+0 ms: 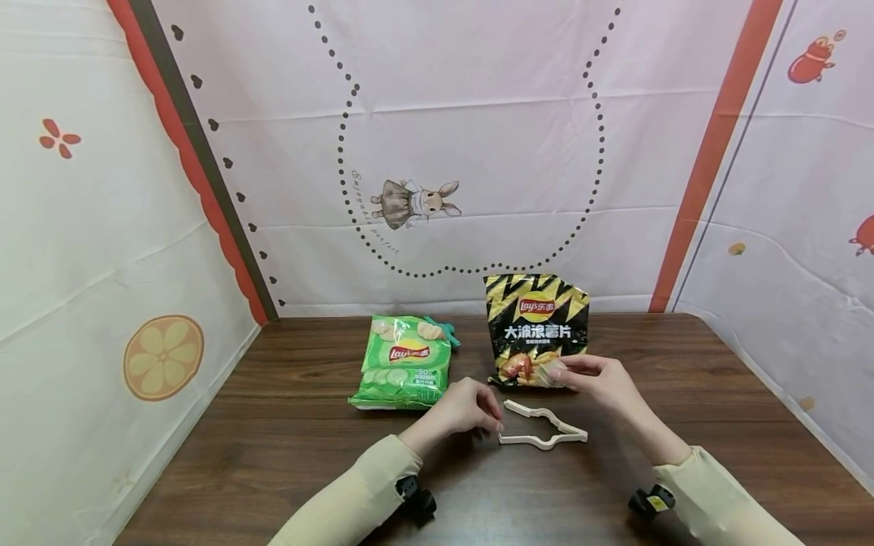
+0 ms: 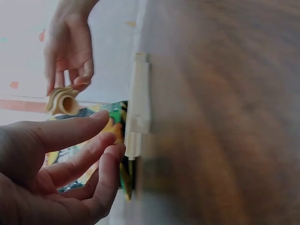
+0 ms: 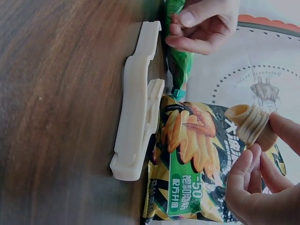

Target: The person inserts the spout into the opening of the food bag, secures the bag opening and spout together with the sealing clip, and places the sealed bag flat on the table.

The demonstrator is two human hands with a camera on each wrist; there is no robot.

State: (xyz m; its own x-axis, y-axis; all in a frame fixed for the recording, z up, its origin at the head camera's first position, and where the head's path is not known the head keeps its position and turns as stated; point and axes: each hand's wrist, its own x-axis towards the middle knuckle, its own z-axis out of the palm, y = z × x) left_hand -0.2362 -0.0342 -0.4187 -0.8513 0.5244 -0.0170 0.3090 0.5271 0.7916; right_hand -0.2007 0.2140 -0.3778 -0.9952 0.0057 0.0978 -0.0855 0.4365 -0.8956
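above the table [image 1: 273, 455], the right hand [image 1: 604, 383] pinches a spout [image 3: 254, 125].

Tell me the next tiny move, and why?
Perhaps lower the tube toward the clip. The right grip pinches the tube apart from the clip, which lies open with a widened, curved middle that looks made for something round.

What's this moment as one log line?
left hand: holds nothing visible | right hand: pinches ribbed cream piece | open clip, green bag: on table | black-yellow bag: behind clip
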